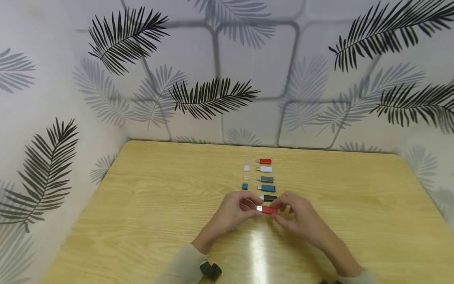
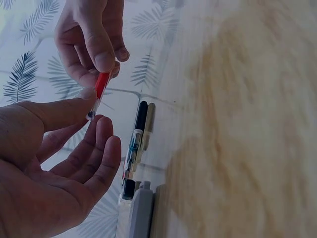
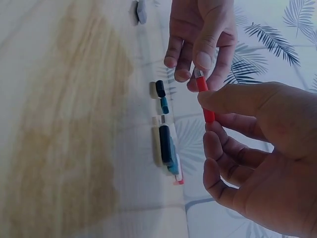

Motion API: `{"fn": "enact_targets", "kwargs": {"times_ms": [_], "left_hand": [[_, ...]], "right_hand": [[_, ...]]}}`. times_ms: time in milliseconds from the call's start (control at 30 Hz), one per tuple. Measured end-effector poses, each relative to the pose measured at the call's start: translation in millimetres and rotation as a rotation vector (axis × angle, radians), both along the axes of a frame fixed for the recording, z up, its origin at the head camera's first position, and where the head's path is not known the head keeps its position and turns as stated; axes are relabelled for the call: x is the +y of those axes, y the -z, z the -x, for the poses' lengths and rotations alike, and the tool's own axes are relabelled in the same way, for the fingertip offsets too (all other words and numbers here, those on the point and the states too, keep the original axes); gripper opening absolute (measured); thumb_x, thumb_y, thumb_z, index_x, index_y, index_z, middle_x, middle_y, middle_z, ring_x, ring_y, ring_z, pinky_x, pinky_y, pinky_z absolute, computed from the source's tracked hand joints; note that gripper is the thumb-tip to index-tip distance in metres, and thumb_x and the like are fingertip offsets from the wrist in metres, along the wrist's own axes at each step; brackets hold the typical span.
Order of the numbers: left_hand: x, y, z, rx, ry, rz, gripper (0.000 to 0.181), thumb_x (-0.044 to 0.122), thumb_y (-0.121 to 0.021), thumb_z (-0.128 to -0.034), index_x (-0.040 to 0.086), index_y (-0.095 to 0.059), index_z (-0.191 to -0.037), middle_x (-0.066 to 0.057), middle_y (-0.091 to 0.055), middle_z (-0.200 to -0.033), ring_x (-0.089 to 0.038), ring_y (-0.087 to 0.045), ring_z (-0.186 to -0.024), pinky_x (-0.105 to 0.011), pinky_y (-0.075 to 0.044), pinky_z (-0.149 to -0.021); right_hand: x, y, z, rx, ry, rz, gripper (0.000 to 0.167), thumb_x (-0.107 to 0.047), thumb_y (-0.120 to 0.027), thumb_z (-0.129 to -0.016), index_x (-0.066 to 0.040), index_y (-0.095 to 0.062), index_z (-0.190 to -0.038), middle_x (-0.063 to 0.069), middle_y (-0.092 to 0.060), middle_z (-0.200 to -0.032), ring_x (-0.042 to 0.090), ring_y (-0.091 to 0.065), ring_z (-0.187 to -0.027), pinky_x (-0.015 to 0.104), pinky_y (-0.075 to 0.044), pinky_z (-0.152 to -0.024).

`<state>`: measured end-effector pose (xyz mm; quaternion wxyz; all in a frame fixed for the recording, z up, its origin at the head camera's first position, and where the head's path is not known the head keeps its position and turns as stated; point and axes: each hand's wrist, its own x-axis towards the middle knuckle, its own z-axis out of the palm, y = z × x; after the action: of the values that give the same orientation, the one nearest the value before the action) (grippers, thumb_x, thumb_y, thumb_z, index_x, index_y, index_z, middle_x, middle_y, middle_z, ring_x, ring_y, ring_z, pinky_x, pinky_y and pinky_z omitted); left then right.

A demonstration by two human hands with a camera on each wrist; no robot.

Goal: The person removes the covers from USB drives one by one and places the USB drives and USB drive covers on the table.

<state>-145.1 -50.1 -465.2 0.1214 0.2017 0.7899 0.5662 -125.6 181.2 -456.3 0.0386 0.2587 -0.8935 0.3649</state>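
A red USB stick (image 1: 268, 210) is held level between both hands, its metal plug facing left. My right hand (image 1: 299, 215) pinches the red body between thumb and fingers. At the plug end, the thumb and a finger of my left hand (image 1: 235, 209) grip the tip; the left wrist view shows something clear there, partly hidden by the fingers. Just beyond the hands lies a black USB stick (image 1: 270, 198), its right end near the right fingertips. A black cap (image 3: 160, 88) lies beyond the left hand in the right wrist view.
Behind the black stick, a column holds blue (image 1: 267, 188), grey (image 1: 266, 179), white (image 1: 265, 169) and red (image 1: 265, 161) USB sticks. Left of them lie a blue cap (image 1: 245, 186), a white cap (image 1: 246, 168) and clear caps. A grey piece (image 2: 142, 213) lies near the left hand. A patterned wall borders the table (image 1: 159, 177).
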Motion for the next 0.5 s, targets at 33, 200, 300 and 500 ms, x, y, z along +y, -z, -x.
{"fn": "enact_targets", "kwargs": {"times_ms": [33, 200, 300, 500], "left_hand": [[0.3, -1.0, 0.3, 0.004, -0.001, 0.009, 0.016, 0.006, -0.081, -0.0889, 0.007, -0.076, -0.105, 0.000, -0.073, -0.101, -0.013, -0.068, -0.088, -0.024, -0.057, -0.078], [1.0, -7.2, 3.8, 0.050, 0.016, 0.015, 0.016, 0.005, -0.082, -0.0879, 0.009, -0.076, -0.102, 0.001, -0.073, -0.098, -0.012, -0.068, -0.085, -0.025, -0.058, -0.077], [1.9, -10.3, 6.6, 0.074, 0.020, 0.000, 0.016, 0.004, -0.081, -0.0878, 0.008, -0.076, -0.102, 0.000, -0.072, -0.096, -0.012, -0.068, -0.083, -0.025, -0.058, -0.076], [1.0, -14.9, 9.0, 0.102, -0.006, -0.017, 0.015, 0.005, -0.080, -0.0900, 0.006, -0.076, -0.105, 0.001, -0.071, -0.093, -0.010, -0.066, -0.081, -0.026, -0.058, -0.076]], "right_hand": [[0, -1.4, 0.3, 0.003, 0.002, -0.003, 0.023, -0.001, -0.085, -0.082, -0.015, -0.073, -0.096, -0.010, -0.065, -0.090, 0.012, -0.062, -0.080, 0.031, -0.057, -0.069], [1, -7.1, 2.6, 0.025, 0.005, 0.007, 0.024, -0.001, -0.085, -0.082, -0.016, -0.073, -0.095, -0.010, -0.065, -0.090, 0.017, -0.062, -0.080, 0.033, -0.056, -0.068], [2, -10.9, 5.3, 0.061, -0.011, 0.028, 0.025, 0.000, -0.084, -0.082, -0.016, -0.072, -0.096, -0.010, -0.065, -0.090, 0.019, -0.062, -0.080, 0.033, -0.056, -0.067], [3, -18.8, 10.7, 0.130, -0.039, 0.063, 0.026, 0.002, -0.083, -0.082, -0.016, -0.072, -0.097, -0.011, -0.065, -0.091, 0.018, -0.063, -0.080, 0.030, -0.054, -0.066]]}}
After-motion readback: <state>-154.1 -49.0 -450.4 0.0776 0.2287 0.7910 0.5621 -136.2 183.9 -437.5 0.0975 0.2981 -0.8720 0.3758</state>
